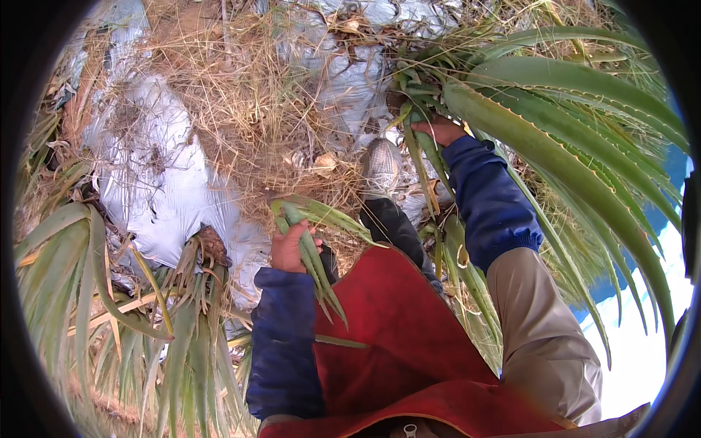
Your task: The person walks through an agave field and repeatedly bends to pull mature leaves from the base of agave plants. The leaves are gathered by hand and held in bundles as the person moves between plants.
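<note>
My left hand [290,250], in a blue sleeve, is closed round a few cut aloe leaves [312,264]. One of them points down across my red apron [394,314]; another stretches right over the ground. Reaching up to the right, my right hand [440,130] grips a leaf low on a large aloe plant [526,124], close to its base. Its fingertips are partly hidden among the leaves. Long, toothed green leaves of this plant fan out to the right above my forearm.
More aloe plants [186,343] with drooping leaves stand at the left. Pale plastic sheeting [150,175] covers strips of soil, with dry grass [255,95] strewn between. My shoe [382,162] rests just left of the large plant's base.
</note>
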A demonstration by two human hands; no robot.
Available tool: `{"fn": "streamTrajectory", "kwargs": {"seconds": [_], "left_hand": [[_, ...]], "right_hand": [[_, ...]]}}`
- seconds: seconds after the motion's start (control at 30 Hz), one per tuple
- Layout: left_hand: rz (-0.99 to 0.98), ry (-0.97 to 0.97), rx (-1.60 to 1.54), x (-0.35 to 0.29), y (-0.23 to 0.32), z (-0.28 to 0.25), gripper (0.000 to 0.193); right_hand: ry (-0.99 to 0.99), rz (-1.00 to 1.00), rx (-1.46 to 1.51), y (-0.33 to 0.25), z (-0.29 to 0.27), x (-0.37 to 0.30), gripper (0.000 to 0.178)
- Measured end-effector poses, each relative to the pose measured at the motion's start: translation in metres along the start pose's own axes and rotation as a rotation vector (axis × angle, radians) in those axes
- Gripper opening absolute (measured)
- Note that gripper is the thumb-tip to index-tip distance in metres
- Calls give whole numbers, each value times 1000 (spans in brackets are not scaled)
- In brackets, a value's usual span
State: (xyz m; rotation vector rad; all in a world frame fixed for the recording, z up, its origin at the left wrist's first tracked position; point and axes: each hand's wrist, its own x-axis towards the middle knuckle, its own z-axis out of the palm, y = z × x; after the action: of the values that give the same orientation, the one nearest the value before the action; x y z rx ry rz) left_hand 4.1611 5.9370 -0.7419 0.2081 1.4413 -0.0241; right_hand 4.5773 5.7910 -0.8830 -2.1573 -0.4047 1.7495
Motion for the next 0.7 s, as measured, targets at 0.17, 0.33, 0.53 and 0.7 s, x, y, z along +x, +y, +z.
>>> {"fn": "streamTrajectory", "kwargs": {"seconds": [0.17, 0.33, 0.53, 0.7], "left_hand": [[-3, 26, -28, -25, -4, -15, 30], [99, -10, 2, -42, 11, 3, 32], [230, -62, 22, -66, 22, 7, 34], [285, -73, -2, -78, 28, 16, 34]], "right_hand": [[-233, 48, 376, -37, 82, -142, 62], [-79, -65, 212, -96, 86, -210, 79], [-92, -364, 115, -146, 81, -217, 79], [-61, -251, -81, -135, 51, -234, 82]]}}
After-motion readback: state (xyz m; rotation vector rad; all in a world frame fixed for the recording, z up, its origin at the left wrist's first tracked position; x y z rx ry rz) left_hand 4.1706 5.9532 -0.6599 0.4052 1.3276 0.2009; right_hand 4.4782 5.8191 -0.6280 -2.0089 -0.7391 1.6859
